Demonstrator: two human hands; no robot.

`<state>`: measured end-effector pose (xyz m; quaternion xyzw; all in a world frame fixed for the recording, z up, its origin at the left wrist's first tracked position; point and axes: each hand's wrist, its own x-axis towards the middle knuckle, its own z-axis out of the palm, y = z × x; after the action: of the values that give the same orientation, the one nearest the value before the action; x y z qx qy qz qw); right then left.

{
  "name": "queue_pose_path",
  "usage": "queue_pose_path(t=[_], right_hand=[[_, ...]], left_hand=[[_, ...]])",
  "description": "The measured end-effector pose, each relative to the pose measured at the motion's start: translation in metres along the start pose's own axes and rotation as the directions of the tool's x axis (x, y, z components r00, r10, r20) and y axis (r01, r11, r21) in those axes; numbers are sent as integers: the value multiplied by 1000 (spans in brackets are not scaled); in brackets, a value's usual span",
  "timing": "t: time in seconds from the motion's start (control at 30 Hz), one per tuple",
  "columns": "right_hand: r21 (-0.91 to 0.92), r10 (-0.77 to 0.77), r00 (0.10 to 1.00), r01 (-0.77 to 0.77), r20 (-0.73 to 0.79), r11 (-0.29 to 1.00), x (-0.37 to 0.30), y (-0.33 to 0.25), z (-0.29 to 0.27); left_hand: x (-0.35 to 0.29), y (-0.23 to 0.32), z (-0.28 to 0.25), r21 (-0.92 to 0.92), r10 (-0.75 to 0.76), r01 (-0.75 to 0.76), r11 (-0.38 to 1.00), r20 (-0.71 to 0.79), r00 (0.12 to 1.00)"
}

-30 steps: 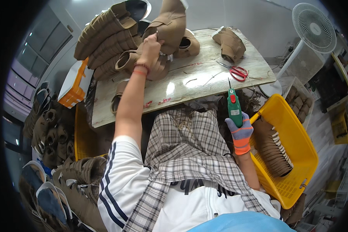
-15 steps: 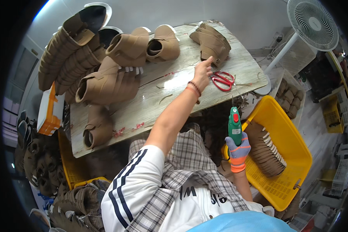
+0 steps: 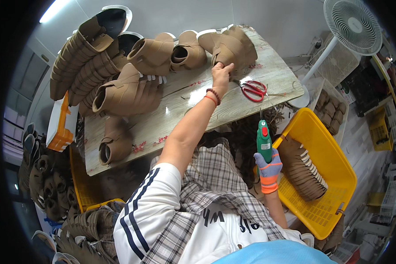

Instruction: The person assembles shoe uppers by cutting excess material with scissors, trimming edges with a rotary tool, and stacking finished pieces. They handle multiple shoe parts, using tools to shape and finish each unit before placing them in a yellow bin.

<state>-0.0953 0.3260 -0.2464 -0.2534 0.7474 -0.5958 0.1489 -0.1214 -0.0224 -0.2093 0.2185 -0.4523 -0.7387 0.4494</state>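
My bare left hand (image 3: 221, 79), a beaded bracelet on its wrist, pinches the lower edge of a brown shoe upper (image 3: 224, 49) with a white rim. Right behind that upper are more brown uppers (image 3: 247, 46) at the table's far end. In a grey and orange glove, my right hand (image 3: 269, 166) is wrapped round a green handheld power tool (image 3: 263, 140) with a red button. The tool's thin metal tip points away from me, near the table's front edge. Red-handled scissors (image 3: 254, 91) lie on the table, right of my left hand.
Several brown uppers (image 3: 149, 53) stand along the back and left of the marble-patterned table (image 3: 185, 103). On the right, a yellow basket (image 3: 339, 176) holds a row of nested uppers (image 3: 301, 171). A white fan (image 3: 353, 26) stands beyond it. More uppers (image 3: 90, 229) are piled at lower left.
My left hand has moved left with a shoe upper, which now stands apart from the uppers behind it. My right hand and the power tool have shifted slightly left.
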Motion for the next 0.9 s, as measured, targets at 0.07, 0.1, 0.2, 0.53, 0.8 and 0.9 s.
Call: queue_pose_path(t=[0.07,0.1,0.2,0.53,0.8,0.9], right_hand=[[23,-25,1000,25,-3,999,2,-4,0],[35,-35,999,35,-10,999,3,-7,2],[63,-78,997,78,7,995,4,-34,8],[-101,-366,926,374,92,922,-40,-96,24],[-111,-451,889,457,79,882,-68,-103,19],[-85,-463,885,466,54,881,-69,-107,17]], left_hand=[[-17,27,-18,-21,112,-111,994,53,992],[-32,41,-22,-19,154,-153,988,78,985],[-97,95,-32,-242,72,-38,969,132,989],[-237,136,-50,-260,205,-179,949,73,976],[-261,138,-51,-164,279,-264,950,73,958],[-271,131,-51,-26,324,-323,946,89,942]])
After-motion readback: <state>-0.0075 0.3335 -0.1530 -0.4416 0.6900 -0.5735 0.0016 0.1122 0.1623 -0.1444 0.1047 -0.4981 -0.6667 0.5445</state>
